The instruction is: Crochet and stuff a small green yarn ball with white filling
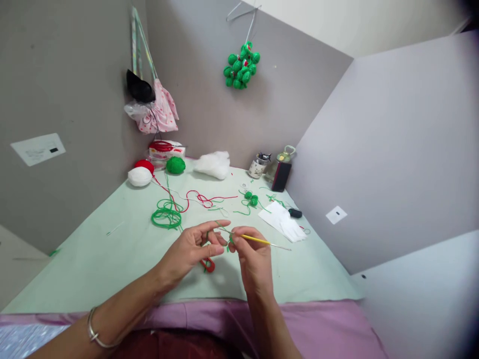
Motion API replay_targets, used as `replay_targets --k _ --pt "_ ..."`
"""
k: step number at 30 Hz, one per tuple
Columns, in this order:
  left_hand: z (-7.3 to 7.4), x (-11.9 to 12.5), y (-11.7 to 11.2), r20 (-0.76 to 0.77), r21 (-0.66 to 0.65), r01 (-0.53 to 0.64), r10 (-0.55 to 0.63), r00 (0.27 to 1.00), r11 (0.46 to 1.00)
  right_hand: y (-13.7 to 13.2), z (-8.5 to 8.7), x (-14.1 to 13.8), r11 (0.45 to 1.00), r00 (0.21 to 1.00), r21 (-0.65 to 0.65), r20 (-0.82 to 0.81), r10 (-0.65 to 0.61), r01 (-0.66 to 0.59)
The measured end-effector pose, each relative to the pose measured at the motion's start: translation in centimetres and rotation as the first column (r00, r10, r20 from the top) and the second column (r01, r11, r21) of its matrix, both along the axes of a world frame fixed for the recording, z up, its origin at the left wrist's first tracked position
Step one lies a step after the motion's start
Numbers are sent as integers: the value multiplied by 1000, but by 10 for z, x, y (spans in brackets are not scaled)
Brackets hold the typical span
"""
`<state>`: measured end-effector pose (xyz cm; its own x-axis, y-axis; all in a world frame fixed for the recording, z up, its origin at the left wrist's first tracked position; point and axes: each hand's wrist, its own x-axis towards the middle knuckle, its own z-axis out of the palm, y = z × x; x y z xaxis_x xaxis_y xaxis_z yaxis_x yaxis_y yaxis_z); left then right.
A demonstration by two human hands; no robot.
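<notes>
My right hand [256,259] grips a crochet hook [256,239] with a yellow handle, its spare metal end pointing right. A small piece of green crochet [231,239] sits at those fingertips, partly hidden by them. Green yarn runs over the raised index finger of my left hand [194,247], whose other fingers curl around the strand. Both hands almost meet above the table. Below my left hand lies a red looped object [209,265], probably a scissor handle, partly covered. Loose coils of green yarn [166,217] rest to the left.
Behind are a white yarn ball [139,177], a green ball [175,165] and white stuffing [213,165]. Small green crocheted pieces [251,198], white paper [282,222] and a phone [281,177] lie rightward. Green crocheted balls [241,67] hang on the wall.
</notes>
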<state>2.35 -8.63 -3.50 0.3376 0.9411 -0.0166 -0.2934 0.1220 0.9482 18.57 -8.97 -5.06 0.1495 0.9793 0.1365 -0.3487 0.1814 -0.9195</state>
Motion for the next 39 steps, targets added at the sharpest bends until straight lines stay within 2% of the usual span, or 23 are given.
replay_targets --k 4,6,11,16,20,22,24,26,27,28,29,30,31,34,36,39 --pt "1 -8 4 32 2 102 -102 994 995 2 3 0 998 995 -62 -92 26 -31" --pt "0 -10 4 30 -3 117 -116 993 993 2 4 1 997 995 -69 -99 27 -34" --pt "4 4 3 45 -34 -9 11 999 999 1 4 2 997 997 7 32 -73 73" --pt "5 21 10 163 -83 -87 99 982 993 1 10 2 984 969 178 245 -18 -27" --pt "4 18 22 218 -149 -42 74 973 988 8 20 8 955 878 278 477 -40 -107" --pt "2 13 30 258 -176 -30 76 963 984 17 27 14 931 810 280 585 28 -235" --pt "-1 7 38 291 -226 -49 115 950 973 38 33 25 880 708 229 689 155 -416" --pt "-4 2 46 303 -297 -76 170 938 952 74 36 42 827 571 156 790 224 -540" --pt "-5 0 49 301 -329 -85 190 935 941 99 37 54 875 566 150 809 159 -461" --pt "-6 -2 51 297 -354 -89 202 933 931 126 36 67 955 565 141 824 33 -261" --pt "-7 -3 53 294 -374 -81 201 935 924 155 35 82 990 519 138 844 -137 37" --pt "-8 -4 54 294 -387 -65 190 937 920 185 34 98 968 478 150 848 -231 201" --pt "-9 -4 54 293 -397 -46 174 940 917 214 32 115 940 443 158 850 -286 304" --pt "-13 -5 54 289 -423 1 134 948 906 283 25 160 824 320 161 868 -380 543" --pt "-18 -5 54 293 -429 16 123 948 903 313 18 182 746 247 148 887 -391 649" --pt "-24 -5 55 302 -432 26 117 946 902 341 8 201 681 184 125 914 -363 722"
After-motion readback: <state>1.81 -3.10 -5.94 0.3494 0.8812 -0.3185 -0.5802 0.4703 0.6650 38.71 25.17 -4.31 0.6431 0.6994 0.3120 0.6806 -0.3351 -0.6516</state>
